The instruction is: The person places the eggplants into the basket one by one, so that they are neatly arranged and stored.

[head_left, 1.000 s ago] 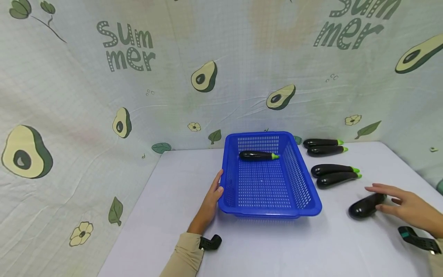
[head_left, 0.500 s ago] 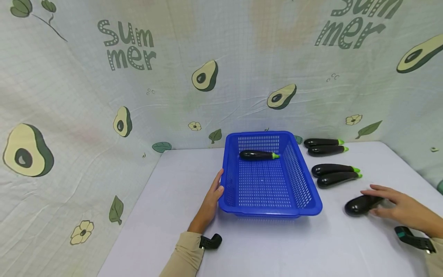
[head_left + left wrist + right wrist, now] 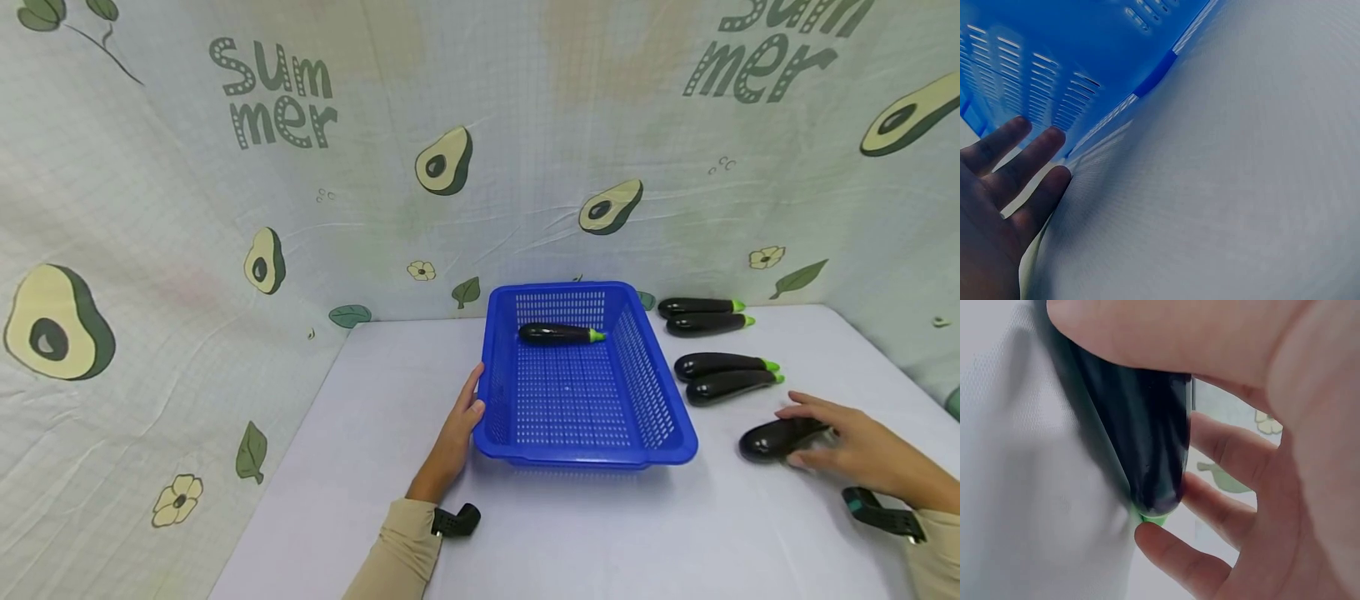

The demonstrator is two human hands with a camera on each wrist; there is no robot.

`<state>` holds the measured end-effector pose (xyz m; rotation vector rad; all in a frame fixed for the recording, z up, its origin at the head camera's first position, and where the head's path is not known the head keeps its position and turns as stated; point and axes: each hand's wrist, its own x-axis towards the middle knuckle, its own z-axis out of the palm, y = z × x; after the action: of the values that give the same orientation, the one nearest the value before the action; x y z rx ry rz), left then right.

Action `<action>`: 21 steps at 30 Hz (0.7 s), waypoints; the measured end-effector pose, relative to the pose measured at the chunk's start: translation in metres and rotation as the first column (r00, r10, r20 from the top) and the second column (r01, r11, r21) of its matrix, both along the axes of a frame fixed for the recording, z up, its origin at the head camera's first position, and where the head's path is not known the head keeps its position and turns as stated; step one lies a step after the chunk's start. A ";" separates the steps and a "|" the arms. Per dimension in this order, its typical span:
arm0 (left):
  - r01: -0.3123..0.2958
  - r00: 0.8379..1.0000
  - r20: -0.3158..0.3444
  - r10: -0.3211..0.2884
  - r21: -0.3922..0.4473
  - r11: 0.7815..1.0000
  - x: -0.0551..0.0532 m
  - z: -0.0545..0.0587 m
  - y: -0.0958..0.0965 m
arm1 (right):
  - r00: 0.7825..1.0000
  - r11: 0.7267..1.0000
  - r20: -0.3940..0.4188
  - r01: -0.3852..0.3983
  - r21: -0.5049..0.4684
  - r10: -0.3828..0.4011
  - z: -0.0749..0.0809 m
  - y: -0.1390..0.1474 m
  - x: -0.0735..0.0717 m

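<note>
A blue plastic basket (image 3: 567, 457) with slotted walls stands on the white table, one dark eggplant (image 3: 557, 334) lying in its far part. My left hand (image 3: 452, 437) rests along the basket's left side, fingers extended; the left wrist view has these fingers (image 3: 1038, 153) by the slotted outer wall. On the right, my right hand (image 3: 858, 442) grips another eggplant (image 3: 772, 441) low at the table, its blunt end pointing left. From the right wrist, thumb and fingers lie on either side of this eggplant (image 3: 1141, 437), with a bit of green stem showing near the little finger.
Two eggplants (image 3: 705, 323) lie side by side at the far right of the basket. Nearer, another pair of eggplants (image 3: 727, 385) lies close to the basket's right rim. A printed cloth (image 3: 525, 125) hangs behind the table.
My right hand has shifted left and slightly away from me, the eggplant moving with it toward the basket. The left hand and the basket have stayed in place.
</note>
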<state>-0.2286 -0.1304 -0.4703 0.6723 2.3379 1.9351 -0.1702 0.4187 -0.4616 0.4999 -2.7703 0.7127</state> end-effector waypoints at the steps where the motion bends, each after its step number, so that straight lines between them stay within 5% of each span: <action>1: -0.001 1.000 -0.004 0.001 -0.003 1.000 0.000 0.000 0.000 | 1.000 1.000 -0.029 -0.009 -0.002 0.009 -0.001 0.000 -0.001; 9: -0.002 1.000 -0.022 0.002 -0.003 1.000 -0.002 -0.002 0.000 | 0.994 0.999 -0.102 -0.026 0.029 0.029 0.001 -0.003 -0.004; 21: -0.012 1.000 -0.010 0.011 -0.019 1.000 -0.002 -0.003 -0.001 | 0.997 0.997 0.026 0.076 -0.014 -0.076 0.007 -0.015 -0.003</action>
<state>-0.2306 -0.1312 -0.4730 0.6706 2.3681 1.9163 -0.1733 0.4039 -0.4548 0.3827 -2.7883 0.7264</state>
